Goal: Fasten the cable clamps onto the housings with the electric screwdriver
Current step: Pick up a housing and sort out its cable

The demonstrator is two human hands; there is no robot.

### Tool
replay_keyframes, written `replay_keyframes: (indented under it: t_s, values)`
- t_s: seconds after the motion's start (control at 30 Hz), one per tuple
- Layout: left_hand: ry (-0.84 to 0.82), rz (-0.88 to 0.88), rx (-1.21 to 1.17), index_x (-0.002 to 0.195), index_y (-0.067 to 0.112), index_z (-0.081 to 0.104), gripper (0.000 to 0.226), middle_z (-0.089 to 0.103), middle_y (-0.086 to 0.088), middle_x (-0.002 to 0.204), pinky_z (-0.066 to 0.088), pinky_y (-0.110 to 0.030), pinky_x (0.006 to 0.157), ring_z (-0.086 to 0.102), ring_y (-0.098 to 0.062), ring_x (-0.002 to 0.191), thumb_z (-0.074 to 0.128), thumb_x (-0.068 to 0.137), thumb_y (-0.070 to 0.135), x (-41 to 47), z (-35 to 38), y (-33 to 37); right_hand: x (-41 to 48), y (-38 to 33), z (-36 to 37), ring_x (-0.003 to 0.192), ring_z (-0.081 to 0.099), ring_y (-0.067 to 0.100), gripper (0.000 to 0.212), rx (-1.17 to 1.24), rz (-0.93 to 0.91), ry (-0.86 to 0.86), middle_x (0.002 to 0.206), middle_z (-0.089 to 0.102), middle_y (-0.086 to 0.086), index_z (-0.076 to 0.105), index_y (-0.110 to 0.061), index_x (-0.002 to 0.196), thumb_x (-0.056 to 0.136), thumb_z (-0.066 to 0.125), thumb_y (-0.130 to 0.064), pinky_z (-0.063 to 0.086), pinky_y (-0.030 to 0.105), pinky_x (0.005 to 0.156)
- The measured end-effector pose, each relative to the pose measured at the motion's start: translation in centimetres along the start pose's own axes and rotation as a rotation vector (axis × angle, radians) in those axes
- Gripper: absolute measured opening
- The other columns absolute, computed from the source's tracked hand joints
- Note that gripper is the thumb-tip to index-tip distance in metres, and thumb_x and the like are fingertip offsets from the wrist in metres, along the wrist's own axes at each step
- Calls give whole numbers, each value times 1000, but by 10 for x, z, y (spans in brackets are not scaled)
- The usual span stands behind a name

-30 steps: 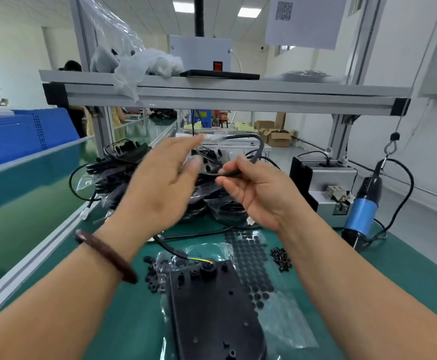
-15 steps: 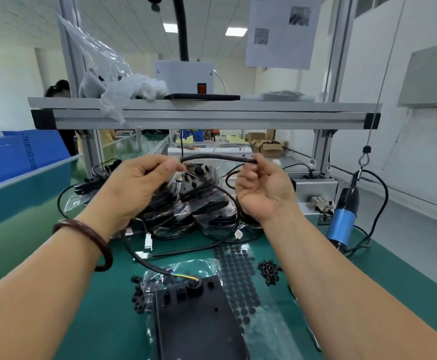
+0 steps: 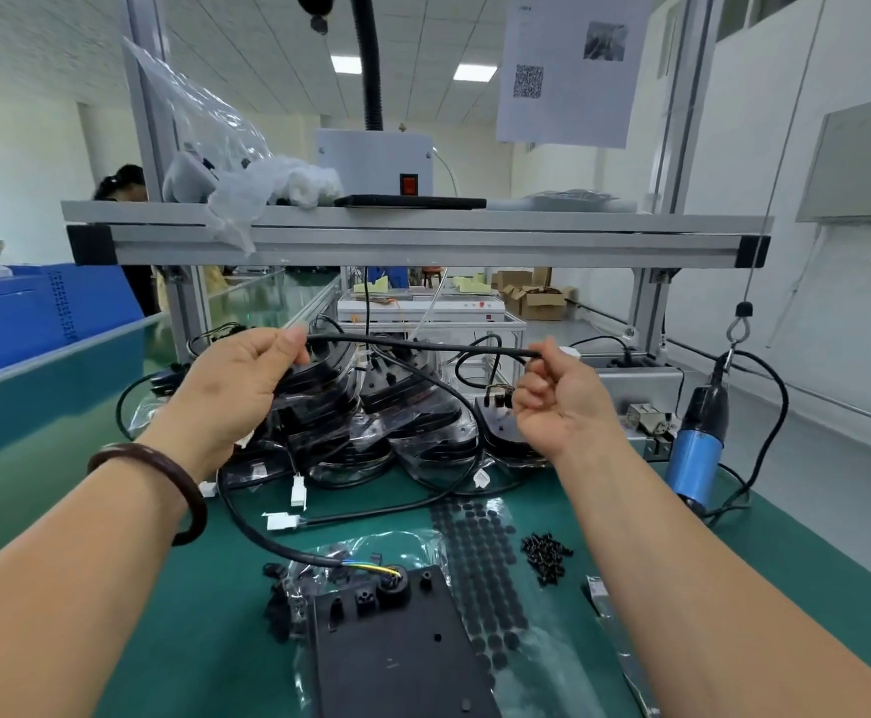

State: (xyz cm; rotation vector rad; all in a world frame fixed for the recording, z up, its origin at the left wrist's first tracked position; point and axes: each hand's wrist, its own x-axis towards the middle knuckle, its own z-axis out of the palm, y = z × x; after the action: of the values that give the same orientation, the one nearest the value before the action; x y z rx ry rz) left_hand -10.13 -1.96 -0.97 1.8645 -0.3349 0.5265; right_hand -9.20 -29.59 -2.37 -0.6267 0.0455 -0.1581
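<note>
Left hand (image 3: pixel 236 386) and right hand (image 3: pixel 562 401) each pinch a black cable (image 3: pixel 423 346) stretched taut above the near black housing (image 3: pixel 397 650).

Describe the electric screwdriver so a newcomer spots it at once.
Find the aluminium shelf spanning the bench and follow its right post down. Just right of the grey metal box there, the electric screwdriver hangs tip-down from a hook. It is the only blue-and-black barrel-shaped tool, trailing a black cable.
</note>
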Motion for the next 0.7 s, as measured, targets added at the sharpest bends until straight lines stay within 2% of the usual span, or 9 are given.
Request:
replay_keyframes:
  t_s: [0.07, 0.13, 0.17, 0.23, 0.3, 0.47, 0.53, 0.6, 0.7]
  values:
    - [-10, 43, 95, 64, 26, 60, 45, 59, 9, 66, 40, -32, 72, 52, -14, 78, 46, 77, 67, 3, 1, -2, 3, -6, -2, 34, 33, 3, 23, 4, -20, 13, 48, 42, -6, 54, -11, 79, 99, 50, -19, 22, 15, 32]
    - [-23, 75, 197, 67, 26, 61, 44, 60, -14, 73, 38, -26, 65, 53, -15, 74, 45, 79, 65, 6, 2, -5, 5, -11, -4, 33, 33, 2, 21, 13, -38, 21, 47, 41, -6, 52, -10, 80, 100, 48, -16, 21, 14, 32]
    - [-32, 90, 235, 68, 26, 61, 44, 58, -13, 69, 38, -26, 63, 52, -14, 69, 45, 80, 65, 6, 2, -5, 6, -14, -5, 33, 33, 2, 21, 10, -48, 28, 47, 41, -6, 52, -10, 80, 100, 48, -16, 21, 14, 32]
    - [-51, 118, 288, 67, 29, 60, 43, 50, 7, 51, 34, -25, 57, 44, -1, 51, 43, 78, 67, 6, 3, -6, 9, -20, -8, 33, 33, 2, 20, -3, -70, 45, 48, 40, -6, 52, -10, 80, 100, 49, -15, 20, 13, 32]
    - [-71, 139, 332, 65, 31, 59, 42, 40, 10, 43, 32, -24, 53, 37, -3, 41, 43, 79, 66, 7, 6, -8, 10, -25, -11, 34, 33, 2, 20, -11, -88, 59, 50, 40, -6, 52, -10, 81, 100, 49, -14, 21, 13, 32]
    - [-116, 160, 396, 66, 31, 58, 44, 36, 2, 49, 33, -24, 49, 33, -7, 41, 41, 78, 70, 7, 13, -8, 14, -34, -18, 33, 33, 1, 23, 9, -109, 82, 46, 38, -7, 47, -13, 77, 101, 47, -13, 19, 13, 32]
    - [-137, 168, 417, 66, 32, 58, 44, 44, -11, 53, 35, -24, 50, 37, -9, 45, 41, 78, 70, 7, 15, -5, 15, -37, -22, 33, 32, 1, 23, 8, -113, 100, 55, 36, -5, 47, -13, 78, 101, 47, -13, 19, 13, 32]
    - [-140, 181, 434, 66, 33, 59, 42, 57, -22, 67, 39, -26, 56, 45, -15, 54, 41, 79, 68, 8, 17, -3, 15, -39, -24, 33, 33, 1, 22, 9, -115, 121, 60, 35, -5, 48, -12, 79, 101, 47, -13, 19, 13, 32]
    - [-145, 200, 465, 63, 34, 58, 39, 60, -21, 68, 39, -23, 55, 46, -13, 52, 42, 81, 64, 7, 19, 1, 15, -43, -28, 33, 33, 1, 24, 9, -126, 146, 60, 34, -5, 46, -13, 77, 101, 47, -12, 19, 13, 32]
